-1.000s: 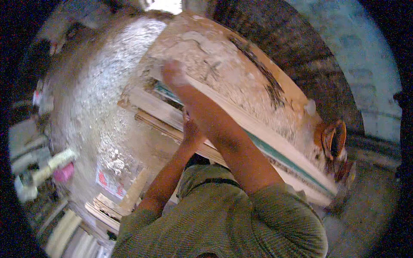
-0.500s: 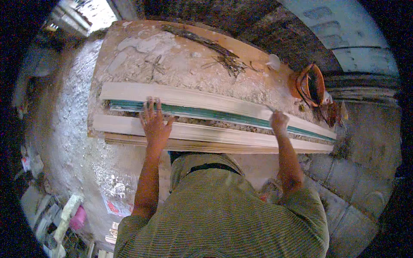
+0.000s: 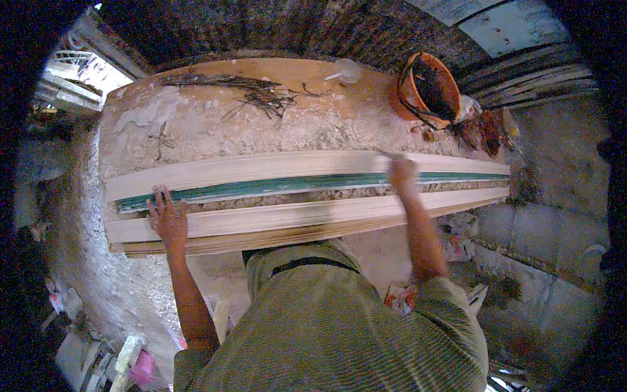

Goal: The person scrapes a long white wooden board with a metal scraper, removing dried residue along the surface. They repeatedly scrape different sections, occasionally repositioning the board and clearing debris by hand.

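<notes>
Two long cream strips with ribbed faces lie side by side across the table, the far strip (image 3: 261, 168) and the near strip (image 3: 281, 219). Between them runs a long, narrow green strip (image 3: 281, 186) with a pale near edge. My left hand (image 3: 169, 223) rests palm down near the left end, fingers spread over the near strip and reaching the green one. Towards the right end, my right hand (image 3: 402, 175) is closed over the green strip and smeared by motion. A thin dark tool (image 3: 386, 155) sticks out of it; its kind cannot be made out.
At the table's far right stands an orange bucket (image 3: 428, 91) with a dark inside. A bundle of dark wires (image 3: 261, 95) and a small pale scoop (image 3: 347, 70) lie along the far edge. More tan strips (image 3: 215, 246) sit against the near edge, close to my body.
The view has turned, so the strips slope less and the bucket shows more fully. My left hand stays spread on the strips. My right hand is still closed on the thin tool, now more blurred.
</notes>
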`<state>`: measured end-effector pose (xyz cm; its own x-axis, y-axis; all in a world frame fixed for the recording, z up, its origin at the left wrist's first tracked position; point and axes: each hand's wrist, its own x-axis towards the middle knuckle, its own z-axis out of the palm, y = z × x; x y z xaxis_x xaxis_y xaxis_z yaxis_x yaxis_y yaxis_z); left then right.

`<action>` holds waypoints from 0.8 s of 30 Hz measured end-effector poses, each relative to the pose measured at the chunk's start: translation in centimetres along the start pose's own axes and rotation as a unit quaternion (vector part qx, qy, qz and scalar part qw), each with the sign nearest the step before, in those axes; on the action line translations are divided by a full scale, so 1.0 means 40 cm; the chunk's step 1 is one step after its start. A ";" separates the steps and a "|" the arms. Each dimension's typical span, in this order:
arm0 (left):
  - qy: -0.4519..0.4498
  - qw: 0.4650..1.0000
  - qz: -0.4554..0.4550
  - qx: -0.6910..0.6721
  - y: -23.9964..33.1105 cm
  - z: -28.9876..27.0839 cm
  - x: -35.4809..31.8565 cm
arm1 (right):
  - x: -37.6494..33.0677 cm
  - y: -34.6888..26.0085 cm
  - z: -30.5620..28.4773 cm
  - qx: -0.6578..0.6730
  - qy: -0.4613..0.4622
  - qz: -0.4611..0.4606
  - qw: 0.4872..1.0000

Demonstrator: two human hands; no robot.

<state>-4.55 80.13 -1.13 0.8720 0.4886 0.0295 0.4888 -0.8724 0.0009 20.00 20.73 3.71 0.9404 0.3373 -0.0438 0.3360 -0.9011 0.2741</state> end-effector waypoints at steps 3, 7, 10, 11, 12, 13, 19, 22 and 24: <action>-0.025 0.995 -0.074 0.063 0.064 0.004 -0.004 | 0.014 0.364 0.067 -0.086 0.025 0.064 0.994; 0.046 0.997 -0.055 -0.034 0.378 -0.015 -0.058 | 0.085 0.320 0.102 0.067 0.072 -0.054 0.994; 0.061 0.987 0.064 -0.135 0.734 -0.031 -0.138 | 0.047 0.118 0.122 0.138 -0.086 -0.172 0.972; 0.030 0.987 0.073 -0.137 0.850 -0.040 -0.173 | 0.019 0.136 0.132 0.163 -0.073 -0.131 0.975; 0.027 0.986 0.090 -0.137 0.958 -0.051 -0.206 | -0.009 0.163 0.153 0.207 -0.011 -0.119 0.971; -0.038 0.984 0.072 -0.155 1.045 -0.068 -0.231 | -0.023 0.215 0.175 0.251 0.079 -0.124 0.957; -0.105 0.971 0.115 -0.179 1.338 -0.148 -0.320 | -0.054 1.023 0.356 -0.150 0.058 0.030 0.987; -0.057 0.970 0.142 -0.187 1.447 -0.140 -0.356 | -0.013 1.155 0.411 -0.153 0.116 0.021 0.981; -0.022 0.967 0.155 -0.201 1.536 -0.118 -0.394 | 0.006 1.090 0.433 0.095 0.077 0.007 0.993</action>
<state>11.62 18.75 3.19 0.9798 0.1942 0.0474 0.1612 -0.9077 0.3873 35.80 -23.20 -1.00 0.9305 0.3494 0.1100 0.3411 -0.9359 0.0878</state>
